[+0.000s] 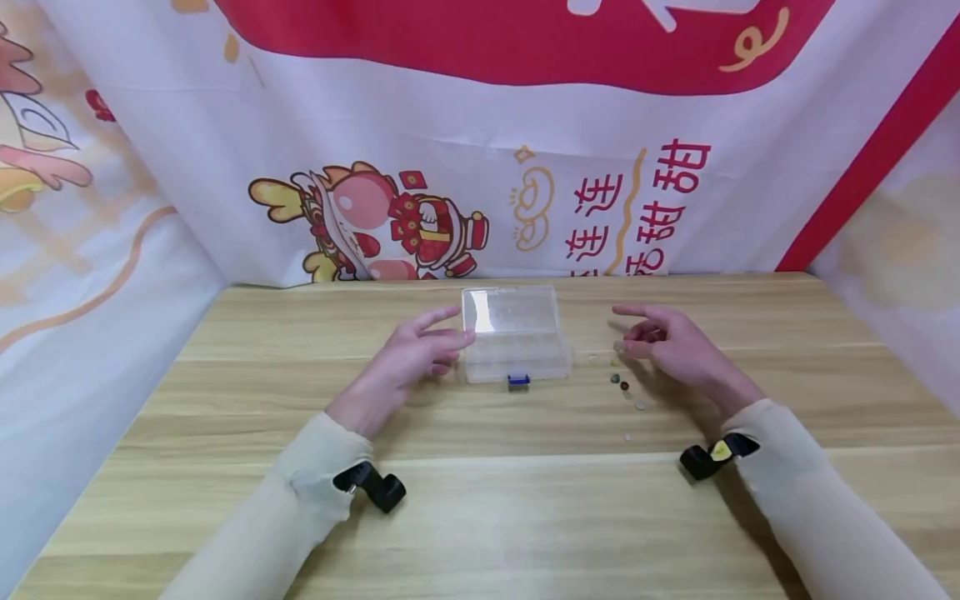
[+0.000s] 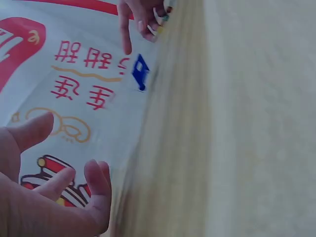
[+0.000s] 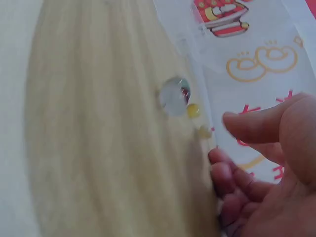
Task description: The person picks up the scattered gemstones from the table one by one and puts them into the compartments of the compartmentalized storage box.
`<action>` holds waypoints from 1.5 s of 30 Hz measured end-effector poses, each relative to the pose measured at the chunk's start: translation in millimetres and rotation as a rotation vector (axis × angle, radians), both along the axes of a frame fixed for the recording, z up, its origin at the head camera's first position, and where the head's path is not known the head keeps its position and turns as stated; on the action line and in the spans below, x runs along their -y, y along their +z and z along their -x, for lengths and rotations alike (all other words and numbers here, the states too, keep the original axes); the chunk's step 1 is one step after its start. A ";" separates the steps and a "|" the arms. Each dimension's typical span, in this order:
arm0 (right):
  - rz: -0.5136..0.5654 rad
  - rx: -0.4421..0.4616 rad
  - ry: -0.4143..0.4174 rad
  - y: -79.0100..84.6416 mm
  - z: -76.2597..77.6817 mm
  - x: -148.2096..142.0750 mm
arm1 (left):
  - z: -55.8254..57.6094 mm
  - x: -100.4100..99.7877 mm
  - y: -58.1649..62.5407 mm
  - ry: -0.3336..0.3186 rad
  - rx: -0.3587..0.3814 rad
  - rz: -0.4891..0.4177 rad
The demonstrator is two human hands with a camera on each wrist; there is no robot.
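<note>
A clear plastic compartment box (image 1: 517, 358) stands with its lid (image 1: 517, 310) raised and a blue clasp (image 1: 518, 382) at its front, also visible as a blue patch in the left wrist view. My left hand (image 1: 408, 354) is at the box's left side, its fingers spread and overlapping the edge, holding nothing. Over on the right, my right hand (image 1: 678, 346) hovers above small beads, one finger extended and the others bent. A gap shows between its thumb and fingers in the right wrist view, close to a yellow bead (image 3: 193, 110) and a large clear bead (image 3: 174, 96).
Several small beads lie scattered right of the box, among them a dark green one (image 1: 615, 378), a reddish-brown one (image 1: 625, 386) and a clear one (image 1: 641, 407). Behind the wooden table (image 1: 487, 517) hangs a printed white and red cloth (image 1: 450, 117).
</note>
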State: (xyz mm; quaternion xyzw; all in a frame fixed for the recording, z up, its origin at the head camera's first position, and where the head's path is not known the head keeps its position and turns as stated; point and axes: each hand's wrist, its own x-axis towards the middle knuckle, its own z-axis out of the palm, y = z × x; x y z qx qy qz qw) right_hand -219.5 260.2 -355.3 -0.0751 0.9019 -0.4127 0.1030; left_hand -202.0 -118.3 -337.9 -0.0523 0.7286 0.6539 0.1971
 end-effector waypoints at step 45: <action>-0.137 -0.013 -0.057 -10.4 4.2 0.9 | -1.1 2.7 -15.4 -0.105 -0.047 0.119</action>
